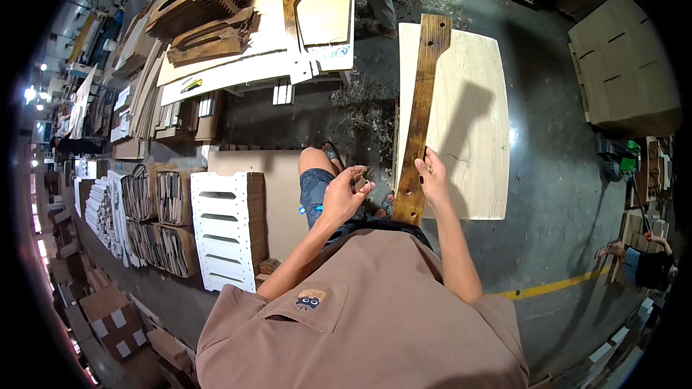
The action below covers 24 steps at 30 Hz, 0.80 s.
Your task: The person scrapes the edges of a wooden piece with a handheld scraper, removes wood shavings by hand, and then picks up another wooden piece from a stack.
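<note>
My right hand (435,180) grips a long, brown-stained wooden board (424,101) by its right edge near the lower end. The board has several dark round holes and a wider, notched far end. It slants away from my lap, above a pale wooden panel (479,151). My left hand (346,196) is raised to the left of the board, apart from it. Its fingers are curled round a small tan-brown piece (365,173), possibly folded sandpaper; its kind is not clear.
Ahead to the left, a worktable (328,61) bears stacked brown wooden parts (198,11) and a yellow cutter (192,86). White slotted panels (220,227) stand stacked at my left. Cardboard (627,57) is piled far right. Another person (641,263) is at the right edge.
</note>
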Tool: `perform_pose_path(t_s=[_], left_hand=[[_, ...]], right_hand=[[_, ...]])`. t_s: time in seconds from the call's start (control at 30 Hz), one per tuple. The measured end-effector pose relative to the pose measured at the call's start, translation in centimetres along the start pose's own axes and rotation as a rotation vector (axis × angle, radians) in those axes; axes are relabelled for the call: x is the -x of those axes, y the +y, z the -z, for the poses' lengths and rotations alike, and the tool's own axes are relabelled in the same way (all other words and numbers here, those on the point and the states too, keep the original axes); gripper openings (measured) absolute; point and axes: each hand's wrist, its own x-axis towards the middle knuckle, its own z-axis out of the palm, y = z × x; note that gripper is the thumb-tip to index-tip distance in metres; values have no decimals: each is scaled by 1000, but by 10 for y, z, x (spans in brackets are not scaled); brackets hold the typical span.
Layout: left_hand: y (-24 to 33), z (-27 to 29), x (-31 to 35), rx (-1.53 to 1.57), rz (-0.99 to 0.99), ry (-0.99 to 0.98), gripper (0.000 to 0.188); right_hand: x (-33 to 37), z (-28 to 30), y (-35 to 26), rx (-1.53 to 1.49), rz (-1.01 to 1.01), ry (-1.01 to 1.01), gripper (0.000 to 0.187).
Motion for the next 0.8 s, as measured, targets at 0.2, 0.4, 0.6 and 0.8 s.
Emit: perform_pose_path(t_s=[0.2,0.4,0.6,0.8], left_hand=[[26,-32,6,22,-76,-26,64],[46,-45,22,-65,-86,-11,86],[45,-33,19,-218,-271,134,75],[41,-28,25,-85,-270,14,41]], right_hand=[[9,-12,-33,-119,39,-34,55],[19,-38,-49,-346,104,-13,48],[26,-47,-93,-281,148,6,49],[18,-4,-201,-219,564,297,60]])
